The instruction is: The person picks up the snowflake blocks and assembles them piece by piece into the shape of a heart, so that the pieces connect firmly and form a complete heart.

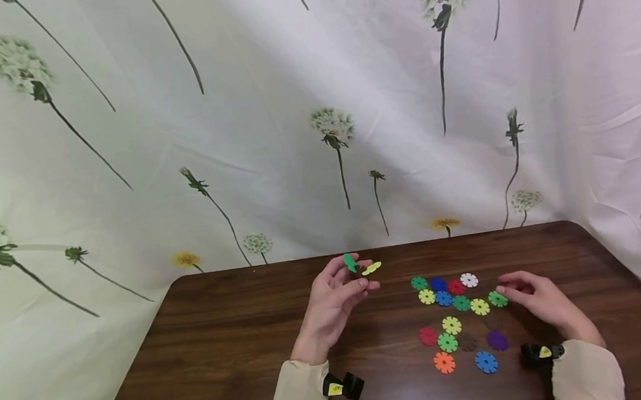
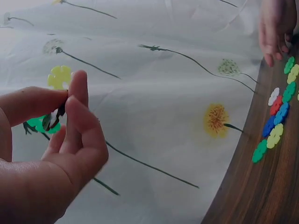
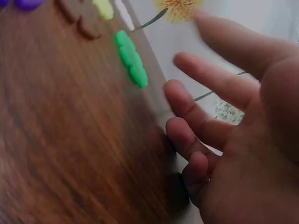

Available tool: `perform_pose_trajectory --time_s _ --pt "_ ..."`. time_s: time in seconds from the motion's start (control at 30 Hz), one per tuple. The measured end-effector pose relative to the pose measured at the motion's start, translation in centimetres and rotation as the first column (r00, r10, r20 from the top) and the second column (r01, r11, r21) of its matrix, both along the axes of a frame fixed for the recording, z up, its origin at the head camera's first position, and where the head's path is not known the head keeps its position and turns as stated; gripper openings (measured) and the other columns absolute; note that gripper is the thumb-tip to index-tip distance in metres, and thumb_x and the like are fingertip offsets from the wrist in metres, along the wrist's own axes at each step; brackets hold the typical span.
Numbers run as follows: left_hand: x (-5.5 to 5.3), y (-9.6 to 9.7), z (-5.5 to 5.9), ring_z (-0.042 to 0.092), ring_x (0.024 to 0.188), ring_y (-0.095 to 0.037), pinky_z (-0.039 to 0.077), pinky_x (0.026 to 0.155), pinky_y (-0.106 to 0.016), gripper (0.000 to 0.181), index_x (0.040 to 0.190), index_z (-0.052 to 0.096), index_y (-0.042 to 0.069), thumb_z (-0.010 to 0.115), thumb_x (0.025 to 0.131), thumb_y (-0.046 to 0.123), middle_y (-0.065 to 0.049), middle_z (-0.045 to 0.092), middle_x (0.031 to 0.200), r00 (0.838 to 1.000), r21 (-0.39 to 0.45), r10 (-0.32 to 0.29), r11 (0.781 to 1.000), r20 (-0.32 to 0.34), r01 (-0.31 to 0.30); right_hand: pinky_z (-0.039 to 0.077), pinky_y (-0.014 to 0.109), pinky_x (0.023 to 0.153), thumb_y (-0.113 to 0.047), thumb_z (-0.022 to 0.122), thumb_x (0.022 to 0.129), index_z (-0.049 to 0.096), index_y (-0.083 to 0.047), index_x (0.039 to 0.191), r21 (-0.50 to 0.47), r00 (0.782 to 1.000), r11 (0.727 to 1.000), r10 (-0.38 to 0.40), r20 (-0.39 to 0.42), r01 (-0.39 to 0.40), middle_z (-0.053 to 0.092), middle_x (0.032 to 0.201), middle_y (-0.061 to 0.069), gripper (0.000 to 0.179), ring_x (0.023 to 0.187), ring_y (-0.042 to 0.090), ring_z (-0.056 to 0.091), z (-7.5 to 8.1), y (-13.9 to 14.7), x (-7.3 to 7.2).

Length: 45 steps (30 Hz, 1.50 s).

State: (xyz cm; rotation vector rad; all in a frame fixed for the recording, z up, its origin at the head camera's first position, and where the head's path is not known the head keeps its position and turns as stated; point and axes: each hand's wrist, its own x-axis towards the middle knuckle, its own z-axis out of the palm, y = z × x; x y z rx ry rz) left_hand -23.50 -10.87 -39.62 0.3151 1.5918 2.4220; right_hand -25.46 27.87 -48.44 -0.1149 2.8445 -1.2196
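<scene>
My left hand (image 1: pixel 329 301) is raised above the table and pinches a small group of notched plastic discs between thumb and fingers. In it a green disc (image 1: pixel 350 262) and a yellow disc (image 1: pixel 371 268) stick out at different angles. A dark piece (image 2: pixel 56 116) shows between them in the left wrist view, partly hidden by the fingers. On the right, my right hand (image 1: pixel 541 301) hovers low beside a light green disc (image 1: pixel 497 299). Its fingers (image 3: pixel 201 74) are loosely bent with nothing between them. In the right wrist view that light green disc (image 3: pixel 131 59) lies apart from the fingertips.
Several loose discs lie flat between the hands, among them a white disc (image 1: pixel 469 280), a purple disc (image 1: pixel 497 340), an orange disc (image 1: pixel 444 362) and a blue disc (image 1: pixel 486 362). The brown wooden table (image 1: pixel 223 335) ends at a flower-print cloth (image 1: pixel 269 134) behind.
</scene>
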Motion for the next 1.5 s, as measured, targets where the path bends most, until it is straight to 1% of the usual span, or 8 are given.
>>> perform_pose_trajectory --time_s 0.1,0.3,0.57,0.8,1.03,1.27,1.4,1.5 --pt "-0.06 0.07 0.01 0.071 0.082 -0.012 0.052 0.08 -0.023 0.054 0.138 0.033 -0.003 0.056 0.09 -0.006 -0.004 0.063 0.119 1.0 0.005 0.004 1.0 -0.012 -0.004 0.044 0.025 0.068 -0.029 0.069 0.089 0.062 0.0 0.12 0.013 1.0 0.999 0.031 -0.001 -0.031 0.065 0.107 0.015 0.044 0.084 0.013 0.053 -0.2 -0.04 -0.01" --pt "-0.18 0.21 0.12 0.07 0.081 -0.013 0.053 0.084 -0.026 0.045 0.131 0.04 0.003 0.056 0.09 -0.006 -0.005 0.063 0.119 0.999 0.017 0.017 1.0 -0.03 -0.017 0.044 0.033 0.072 -0.021 0.078 0.08 0.066 0.0 0.113 0.07 0.995 0.995 0.074 -0.064 -0.069 0.064 0.103 0.016 0.04 0.09 0.022 0.055 -0.18 -0.37 -0.24" --pt "-0.26 0.44 0.04 0.071 0.081 -0.015 0.054 0.082 -0.025 0.038 0.122 0.044 0.006 0.06 0.089 -0.004 -0.006 0.064 0.117 1.0 0.028 0.017 0.999 -0.019 -0.016 0.045 0.034 0.071 -0.017 0.077 0.08 0.067 0.002 0.107 0.128 0.995 0.989 0.078 -0.069 -0.069 0.064 0.099 0.015 0.035 0.087 0.023 0.057 0.03 -0.59 -0.19" --pt "-0.18 0.47 0.09 0.071 0.081 -0.015 0.054 0.078 -0.023 0.035 0.117 0.046 0.008 0.062 0.088 -0.003 -0.008 0.065 0.117 1.0 0.049 0.02 0.999 -0.012 -0.02 0.044 0.032 0.069 -0.018 0.077 0.08 0.064 0.002 0.105 0.12 0.999 0.992 0.046 -0.028 -0.043 0.064 0.096 0.014 0.035 0.084 0.019 0.056 -0.03 -0.6 -0.33" --pt "-0.22 0.49 0.1 0.072 0.079 -0.015 0.054 0.074 -0.02 0.031 0.115 0.046 0.009 0.061 0.09 -0.001 -0.014 0.064 0.12 0.999 0.07 0.034 0.997 0.026 -0.036 0.037 0.029 0.064 -0.02 0.076 0.081 0.058 0.001 0.104 0.078 1.0 0.997 0.024 0.012 -0.024 0.057 0.086 0.007 0.035 0.072 0.016 0.047 0.19 -0.58 -0.09" --pt "-0.25 0.46 0.09 0.072 0.079 -0.013 0.054 0.072 -0.017 0.032 0.12 0.044 0.005 0.059 0.092 -0.001 -0.007 0.069 0.107 0.998 0.056 0.051 0.997 0.042 -0.053 0.037 0.03 0.065 -0.016 0.072 0.085 0.057 0.0 0.103 0.068 1.0 0.998 0.012 0.014 -0.013 0.06 0.08 0.004 0.029 0.071 0.015 0.048 0.41 -0.55 0.06" --pt "-0.26 0.46 0.02 0.073 0.08 -0.012 0.054 0.072 -0.017 0.034 0.123 0.042 0.003 0.057 0.093 -0.001 -0.005 0.069 0.101 0.997 0.046 0.063 0.997 0.049 -0.065 0.039 0.028 0.064 -0.015 0.068 0.089 0.057 0.001 0.107 0.041 0.999 0.999 -0.03 0.011 0.029 0.062 0.079 0.004 0.027 0.071 0.013 0.05 0.41 -0.33 0.0" --pt "-0.26 0.44 -0.04 0.073 0.08 -0.012 0.054 0.072 -0.017 0.032 0.121 0.044 0.005 0.057 0.093 -0.001 -0.005 0.07 0.1 0.996 0.043 0.067 0.997 0.051 -0.07 0.043 0.025 0.063 -0.017 0.065 0.092 0.056 0.002 0.112 -0.008 0.997 0.997 -0.074 -0.007 0.074 0.066 0.085 0.008 0.029 0.072 0.01 0.054 0.49 -0.21 0.0"
